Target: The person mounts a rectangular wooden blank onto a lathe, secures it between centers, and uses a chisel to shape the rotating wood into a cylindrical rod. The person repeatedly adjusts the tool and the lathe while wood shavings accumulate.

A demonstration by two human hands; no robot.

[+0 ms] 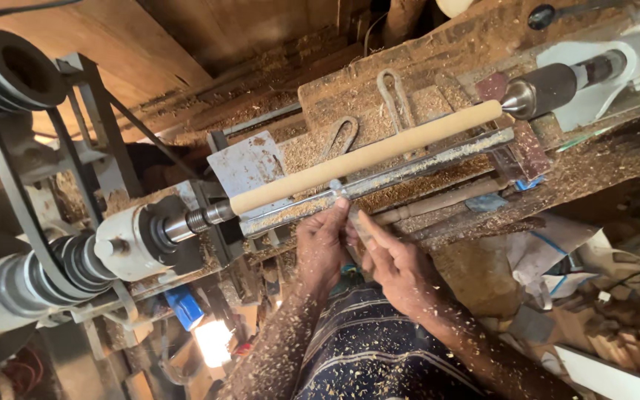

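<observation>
Nearest the camera: both forearms reach up from the bottom edge, dusted w/ sawdust, over a striped garment (379, 348). Which hand is which follows the arm positions in the picture. Left hand (322, 248) is knuckles-up, fingers curled together, index fingertip pressed onto the metal tool rest (379, 181) about at its middle. Right hand (394, 263) sits just beside it, touching or nearly so, fingers bunched and pinching a thin grey tool (357, 224) whose tip points up toward the rest; can't tell exactly what kind of tool. Just beyond the fingertips the rest runs diagonally, lower-left to upper-right, covered in shavings. Right behind it, parallel & close, lies the pale wooden dowel (364, 157), mounted btwn the drive spindle (198, 218) at lower left and the tailstock centre (542, 90) at upper right. Hands are below the dowel's mid-length, not touching it. Farther back: a sawdust-caked lathe bed (424, 81) w/ two bent wire loops (394, 96) lying on it. Far left, a belt (9, 170) runs over stepped pulleys (16, 70).
</observation>
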